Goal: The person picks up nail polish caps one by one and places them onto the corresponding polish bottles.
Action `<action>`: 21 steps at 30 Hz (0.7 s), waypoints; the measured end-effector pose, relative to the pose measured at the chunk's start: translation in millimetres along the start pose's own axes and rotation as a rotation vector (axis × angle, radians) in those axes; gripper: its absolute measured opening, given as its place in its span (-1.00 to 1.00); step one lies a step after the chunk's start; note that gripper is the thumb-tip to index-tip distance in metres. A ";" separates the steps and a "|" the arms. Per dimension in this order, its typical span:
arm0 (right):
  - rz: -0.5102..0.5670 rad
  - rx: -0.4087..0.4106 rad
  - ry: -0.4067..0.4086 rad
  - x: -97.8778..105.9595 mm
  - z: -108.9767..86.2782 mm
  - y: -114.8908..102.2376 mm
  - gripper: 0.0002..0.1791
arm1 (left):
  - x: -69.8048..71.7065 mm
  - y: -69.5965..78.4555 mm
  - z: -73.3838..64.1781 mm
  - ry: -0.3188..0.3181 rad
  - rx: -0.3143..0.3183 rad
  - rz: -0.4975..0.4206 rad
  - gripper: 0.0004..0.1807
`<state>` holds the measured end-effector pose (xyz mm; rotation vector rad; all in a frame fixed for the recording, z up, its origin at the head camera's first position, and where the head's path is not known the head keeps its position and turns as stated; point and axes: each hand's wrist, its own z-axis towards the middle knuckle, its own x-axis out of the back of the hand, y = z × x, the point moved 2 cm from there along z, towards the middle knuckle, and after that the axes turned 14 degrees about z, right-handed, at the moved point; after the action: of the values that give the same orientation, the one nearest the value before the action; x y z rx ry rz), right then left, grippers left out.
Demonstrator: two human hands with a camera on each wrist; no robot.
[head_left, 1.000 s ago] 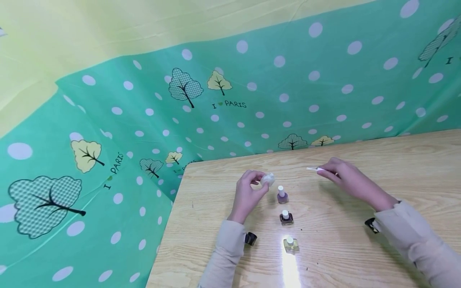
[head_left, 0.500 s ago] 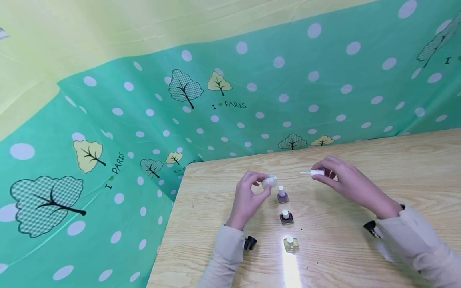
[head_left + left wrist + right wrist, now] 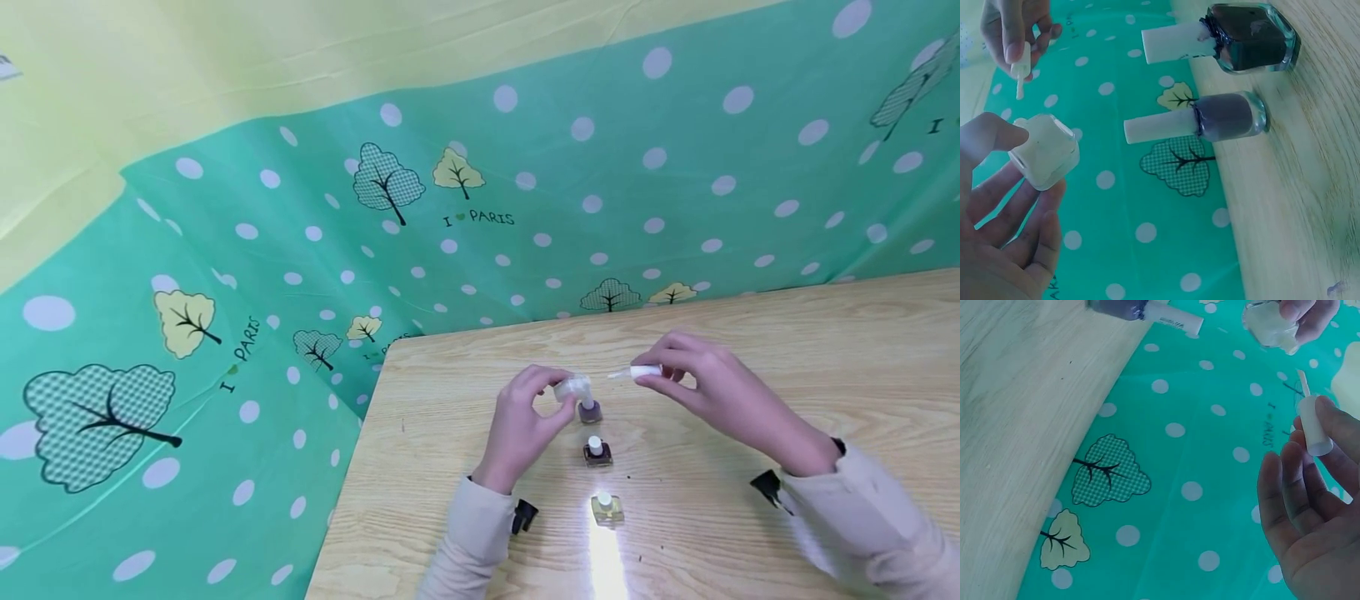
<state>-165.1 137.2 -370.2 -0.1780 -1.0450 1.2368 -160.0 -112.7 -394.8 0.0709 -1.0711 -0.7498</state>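
Note:
My left hand (image 3: 525, 421) pinches an open white nail polish bottle (image 3: 1046, 152) between thumb and fingers, above the table and tilted toward the right. In my right hand (image 3: 705, 375) is the white cap with its brush (image 3: 1315, 428), pinched by thumb and fingertips. The brush tip points left at the bottle's neck, a short gap away. A purple nail polish bottle (image 3: 590, 412) with a white cap stands just below the left hand's bottle and is partly covered by it in the head view.
Nearer me on the wooden table (image 3: 705, 533) stand a dark nail polish bottle (image 3: 597, 452) and a pale yellow one (image 3: 607, 508), both capped. A green dotted curtain (image 3: 525, 192) hangs along the table's far and left sides.
My right hand has moved left, bringing the brush closer to the bottle. The left hand has shifted slightly right and toward me, tipping the bottle, which now overlaps the purple one's cap.

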 end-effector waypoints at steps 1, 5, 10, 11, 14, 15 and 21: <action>0.002 0.007 0.000 -0.4 0.1 -1.3 -0.80 | 0.3 1.1 -0.5 0.002 -0.007 0.008 -0.75; 0.006 0.022 -0.002 -2.0 0.4 -4.8 -0.78 | 1.1 4.6 -1.9 0.016 -0.036 0.026 -0.74; -0.012 0.041 -0.018 -4.4 0.9 -7.5 -0.76 | 1.6 7.3 -2.4 0.015 -0.047 0.034 -0.75; -0.017 0.043 -0.022 -4.8 1.1 -8.0 -0.76 | 1.6 7.8 -2.4 0.014 -0.049 0.038 -0.76; -0.029 0.049 -0.025 -5.9 1.3 -9.2 -0.76 | 1.9 9.3 -2.8 0.011 -0.055 0.050 -0.76; -0.032 0.051 -0.026 -6.2 1.4 -9.4 -0.75 | 1.8 9.6 -2.9 0.012 -0.058 0.054 -0.76; -0.040 0.055 -0.030 -7.9 0.7 -9.9 -0.75 | 1.1 11.7 -3.7 0.017 -0.079 0.057 -0.75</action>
<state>-158.5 126.6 -368.0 -0.0957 -1.0350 1.2335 -150.6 -105.6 -391.1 -0.0209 -1.0225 -0.7380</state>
